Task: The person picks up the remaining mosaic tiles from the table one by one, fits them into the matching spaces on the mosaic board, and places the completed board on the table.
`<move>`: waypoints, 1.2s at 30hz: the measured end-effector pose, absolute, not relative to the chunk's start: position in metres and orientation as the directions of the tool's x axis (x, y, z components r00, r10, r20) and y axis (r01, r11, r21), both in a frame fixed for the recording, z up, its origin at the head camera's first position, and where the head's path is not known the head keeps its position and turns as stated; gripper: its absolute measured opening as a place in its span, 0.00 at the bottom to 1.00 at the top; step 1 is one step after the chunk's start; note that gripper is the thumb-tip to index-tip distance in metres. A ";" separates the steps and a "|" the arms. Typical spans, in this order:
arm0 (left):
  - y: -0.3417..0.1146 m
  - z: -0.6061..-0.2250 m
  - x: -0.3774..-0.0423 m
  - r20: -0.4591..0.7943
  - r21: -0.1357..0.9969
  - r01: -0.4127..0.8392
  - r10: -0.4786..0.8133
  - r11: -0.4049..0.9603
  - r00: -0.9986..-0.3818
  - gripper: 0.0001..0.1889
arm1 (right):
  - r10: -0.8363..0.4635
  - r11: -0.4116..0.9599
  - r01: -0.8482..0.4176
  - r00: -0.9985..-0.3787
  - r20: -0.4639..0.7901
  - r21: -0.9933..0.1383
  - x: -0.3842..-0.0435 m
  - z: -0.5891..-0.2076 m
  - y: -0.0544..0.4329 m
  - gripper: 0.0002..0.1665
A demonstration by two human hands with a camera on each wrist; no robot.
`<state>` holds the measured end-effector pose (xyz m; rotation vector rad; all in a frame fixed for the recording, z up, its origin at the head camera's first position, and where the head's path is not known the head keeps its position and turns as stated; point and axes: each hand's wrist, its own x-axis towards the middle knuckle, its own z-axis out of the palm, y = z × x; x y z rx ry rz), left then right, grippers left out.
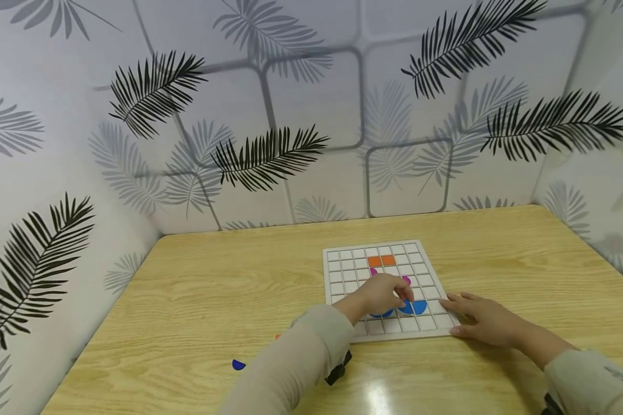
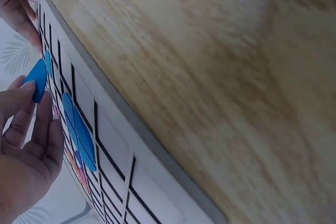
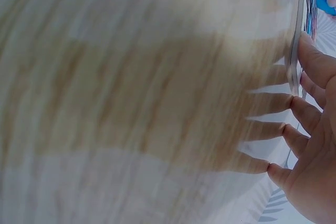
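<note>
A white gridded board (image 1: 430, 331) lies on the wooden table. Over its lower middle, my left hand (image 1: 381, 293) pinches a blue curved-edged flat piece (image 2: 37, 80) between thumb and fingers, just above the grid. More blue pieces (image 2: 79, 132) lie on the squares below, one blue quarter-like piece (image 1: 419, 307) right of the hand. Two orange squares (image 1: 388, 260) sit near the board's top, with magenta pieces (image 1: 406, 280) beneath them, partly covered by the hand. My right hand (image 1: 483, 320) rests at the board's right edge, fingers spread, thumb against the rim (image 3: 295, 72).
A dark blue half-disc (image 1: 238, 364) lies on the table (image 1: 197, 311) left of my left sleeve. An orange piece (image 1: 277, 336) shows partly behind that sleeve. A leaf-patterned wall covering (image 1: 301, 173) stands along the table's back edge.
</note>
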<state>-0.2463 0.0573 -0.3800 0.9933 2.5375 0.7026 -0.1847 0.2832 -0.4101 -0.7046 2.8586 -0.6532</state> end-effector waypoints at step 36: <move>0.071 -0.389 -0.248 -0.107 0.336 0.611 0.674 0.717 -0.731 0.07 | -0.465 0.802 -0.416 -0.885 -0.012 -0.428 -0.183 -0.409 0.282 0.38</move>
